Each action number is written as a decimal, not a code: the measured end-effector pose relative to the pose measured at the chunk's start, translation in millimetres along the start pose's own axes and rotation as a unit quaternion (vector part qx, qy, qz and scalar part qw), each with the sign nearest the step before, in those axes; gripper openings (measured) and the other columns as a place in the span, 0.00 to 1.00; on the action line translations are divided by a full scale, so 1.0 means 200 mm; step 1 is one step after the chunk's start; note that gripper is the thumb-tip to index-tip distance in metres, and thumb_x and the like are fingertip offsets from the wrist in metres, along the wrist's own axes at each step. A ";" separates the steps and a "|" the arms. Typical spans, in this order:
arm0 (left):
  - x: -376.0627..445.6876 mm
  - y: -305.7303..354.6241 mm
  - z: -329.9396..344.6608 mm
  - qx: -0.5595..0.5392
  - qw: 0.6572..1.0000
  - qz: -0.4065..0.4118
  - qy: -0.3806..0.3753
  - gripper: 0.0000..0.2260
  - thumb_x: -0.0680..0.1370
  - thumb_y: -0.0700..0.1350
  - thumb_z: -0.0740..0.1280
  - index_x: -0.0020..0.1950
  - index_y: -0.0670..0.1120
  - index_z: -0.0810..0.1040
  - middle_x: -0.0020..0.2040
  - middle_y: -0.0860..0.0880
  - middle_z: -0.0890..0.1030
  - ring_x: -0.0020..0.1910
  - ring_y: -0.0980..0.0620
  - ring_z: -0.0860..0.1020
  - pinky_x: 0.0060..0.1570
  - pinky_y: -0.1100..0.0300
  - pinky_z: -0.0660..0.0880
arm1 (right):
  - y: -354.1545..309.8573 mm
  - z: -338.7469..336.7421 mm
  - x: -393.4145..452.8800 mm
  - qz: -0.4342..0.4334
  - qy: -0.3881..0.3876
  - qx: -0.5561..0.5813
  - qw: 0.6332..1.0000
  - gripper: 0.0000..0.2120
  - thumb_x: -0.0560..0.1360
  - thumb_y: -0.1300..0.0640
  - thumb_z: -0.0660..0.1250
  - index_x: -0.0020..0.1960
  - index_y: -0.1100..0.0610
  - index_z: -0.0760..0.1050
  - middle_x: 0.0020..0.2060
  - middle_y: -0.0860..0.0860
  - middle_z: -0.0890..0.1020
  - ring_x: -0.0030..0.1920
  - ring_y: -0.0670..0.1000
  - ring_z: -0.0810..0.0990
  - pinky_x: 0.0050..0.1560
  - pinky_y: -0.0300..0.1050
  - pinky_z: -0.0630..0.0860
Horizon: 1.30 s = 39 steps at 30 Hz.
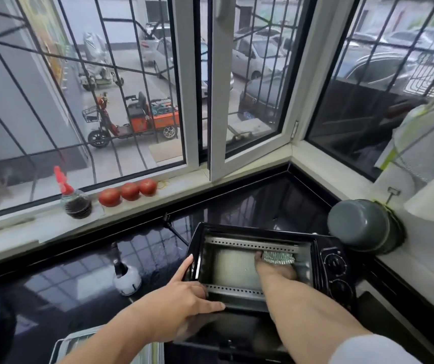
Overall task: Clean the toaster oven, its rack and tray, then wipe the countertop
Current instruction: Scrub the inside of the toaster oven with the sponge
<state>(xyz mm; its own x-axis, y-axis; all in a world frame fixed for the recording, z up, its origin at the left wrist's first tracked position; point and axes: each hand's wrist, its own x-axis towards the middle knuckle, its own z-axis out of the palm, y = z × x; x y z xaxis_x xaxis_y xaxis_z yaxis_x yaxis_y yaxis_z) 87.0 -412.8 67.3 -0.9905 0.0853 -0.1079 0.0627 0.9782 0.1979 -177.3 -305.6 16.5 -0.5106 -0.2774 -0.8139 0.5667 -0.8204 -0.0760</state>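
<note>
Her right hand [271, 269] is deep inside the toaster oven [268, 261], fingers curled around a silvery scrubbing pad [279, 258] pressed to the back wall, while the left hand [184, 298] lies flat with straight fingers on the oven's front left edge. The oven sits on the black countertop [84, 279], door [226, 334] dropped open, a white kettle [126, 278] to its left and three tomatoes [129, 191] on the windowsill.

Toaster oven [271, 271] on countertop [79, 271]; 3 tomatoes [129, 191] on windowsill [39, 227] behind.

The toaster oven [263, 261] is black, the brush bristles [279, 258] silvery, three tomatoes [129, 191] red, the countertop [79, 271] glossy black.
</note>
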 end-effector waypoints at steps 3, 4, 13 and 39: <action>0.01 0.01 0.01 0.007 1.000 -0.002 0.015 0.21 0.84 0.51 0.51 0.76 0.65 0.70 0.49 0.56 0.80 0.56 0.58 0.78 0.77 0.41 0.28 | 0.02 0.01 -0.02 -0.037 0.049 0.004 0.998 0.21 0.81 0.45 0.51 0.72 0.47 0.67 0.76 0.49 0.64 0.74 0.57 0.62 0.68 0.60 0.63; 0.01 0.01 0.02 0.000 1.000 -0.004 0.015 0.20 0.87 0.55 0.49 0.75 0.64 0.71 0.48 0.57 0.80 0.55 0.59 0.78 0.77 0.41 0.29 | 0.02 0.01 -0.05 -0.064 0.070 -0.073 0.993 0.24 0.81 0.45 0.55 0.75 0.48 0.63 0.75 0.49 0.65 0.74 0.57 0.63 0.69 0.59 0.64; 0.03 -0.03 0.10 0.039 0.999 -0.008 0.023 0.28 0.81 0.45 0.67 0.77 0.67 0.66 0.46 0.62 0.76 0.55 0.66 0.72 0.77 0.37 0.32 | 0.00 -0.01 -0.09 -0.048 0.004 -0.140 0.989 0.18 0.82 0.49 0.51 0.66 0.49 0.73 0.67 0.53 0.74 0.69 0.58 0.70 0.66 0.53 0.67; 0.02 0.03 0.07 0.022 0.999 -0.016 0.034 0.22 0.83 0.52 0.63 0.76 0.67 0.69 0.49 0.59 0.78 0.56 0.63 0.75 0.76 0.40 0.26 | 0.13 -0.01 -0.04 0.068 -0.014 -0.245 0.967 0.26 0.82 0.45 0.49 0.76 0.55 0.63 0.74 0.61 0.67 0.73 0.64 0.65 0.72 0.65 0.64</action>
<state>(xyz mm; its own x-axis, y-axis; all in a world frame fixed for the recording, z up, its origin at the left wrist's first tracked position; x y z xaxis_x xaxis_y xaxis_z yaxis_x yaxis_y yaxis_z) 84.4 -404.5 55.0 -0.9980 0.0424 -0.0467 0.0348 0.9876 0.1529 -157.6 -323.6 21.0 -0.4228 -0.3858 -0.8200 0.8649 -0.4421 -0.2379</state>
